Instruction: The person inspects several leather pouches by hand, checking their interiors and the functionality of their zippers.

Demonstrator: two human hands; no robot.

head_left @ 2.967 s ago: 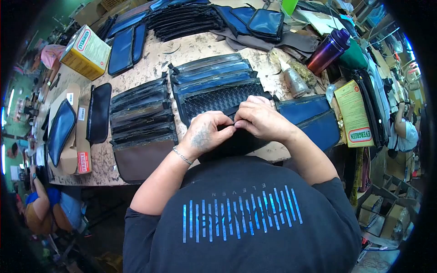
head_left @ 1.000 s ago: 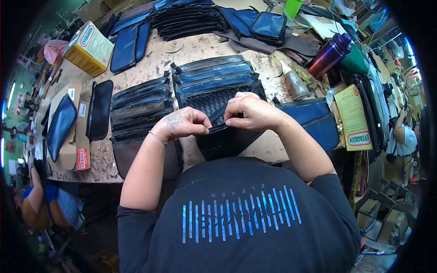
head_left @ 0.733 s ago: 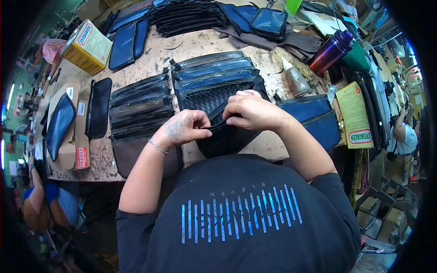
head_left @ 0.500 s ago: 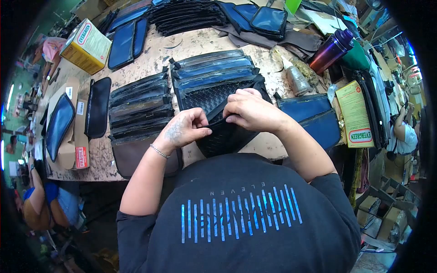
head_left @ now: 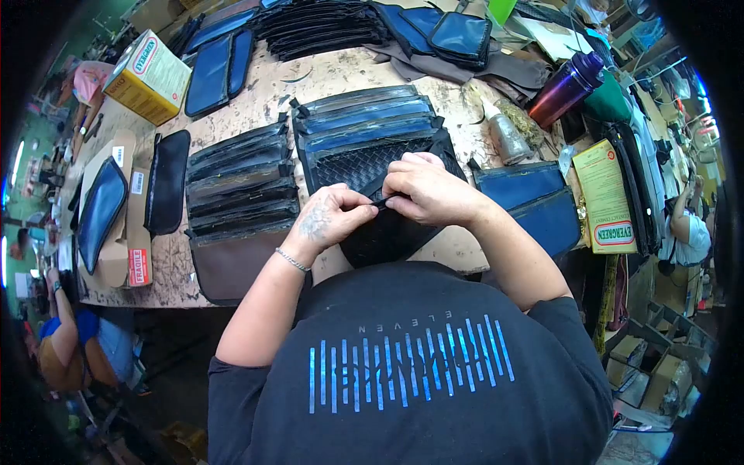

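A black panel with a woven-look texture [head_left: 345, 170] lies at the near edge of the table, its lower part [head_left: 384, 240] hanging toward my body. My left hand [head_left: 332, 217], with a bracelet at the wrist, pinches the folded edge of this panel between thumb and fingers. Right beside it, my right hand [head_left: 418, 186] grips the same edge, fingers curled over it. The fingertips of both hands nearly meet. Behind the panel are overlapping blue and black pieces [head_left: 364, 120] with rough, glue-marked edges. To the left, a row of similar dark pieces [head_left: 240, 182] overlaps a brown one.
A yellow-and-white can [head_left: 151, 77] stands at the back left, and another can [head_left: 608, 198] lies at right. A purple bottle [head_left: 566, 89], a grey cone-shaped container [head_left: 508, 136] and blue panels [head_left: 531, 201] are at right. Cardboard [head_left: 136, 225] lies left. Other people sit nearby.
My left hand has moved right along the panel's edge, close to my right hand. My right hand has barely shifted and still grips the edge.
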